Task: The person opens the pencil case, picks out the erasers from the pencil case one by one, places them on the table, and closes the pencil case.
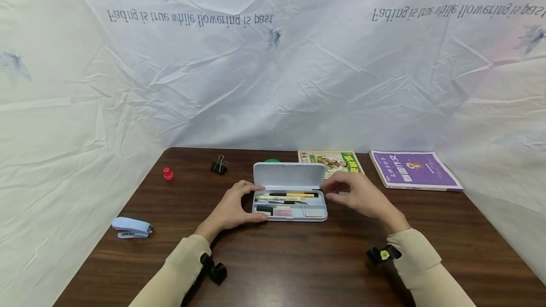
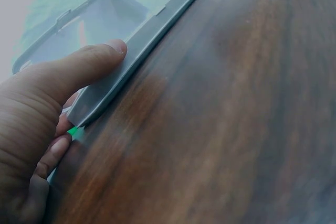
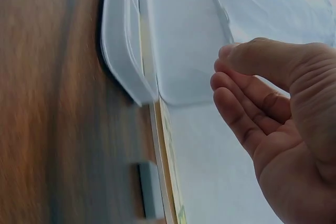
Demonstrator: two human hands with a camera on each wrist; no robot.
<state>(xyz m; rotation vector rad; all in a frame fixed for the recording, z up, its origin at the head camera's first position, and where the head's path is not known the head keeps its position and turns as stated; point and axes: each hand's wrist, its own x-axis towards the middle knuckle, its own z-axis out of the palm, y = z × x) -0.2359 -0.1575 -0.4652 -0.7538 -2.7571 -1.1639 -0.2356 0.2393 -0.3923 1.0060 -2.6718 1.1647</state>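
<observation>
A pale pencil case (image 1: 298,219) lies on the table with its lid (image 1: 289,174) raised at the back. Inside are a yellow-and-black pen (image 1: 298,194), other pens, a pink eraser (image 1: 283,212), a black-and-white eraser (image 1: 264,209) and a small white block (image 1: 313,214). My left hand (image 1: 232,205) grips the left end, thumb (image 2: 94,64) against the front wall and fingers around the back corner. Beside the right end is my right hand (image 1: 356,193), fingers loosely bent and thumb near the fingertips; nothing shows between them in the right wrist view.
Behind the case lie an illustrated booklet (image 1: 341,161), a purple book (image 1: 414,169) and a green thing (image 1: 272,160) mostly hidden by the lid. A black binder clip (image 1: 219,168), small red object (image 1: 168,174) and light-blue stapler (image 1: 132,227) are to the left.
</observation>
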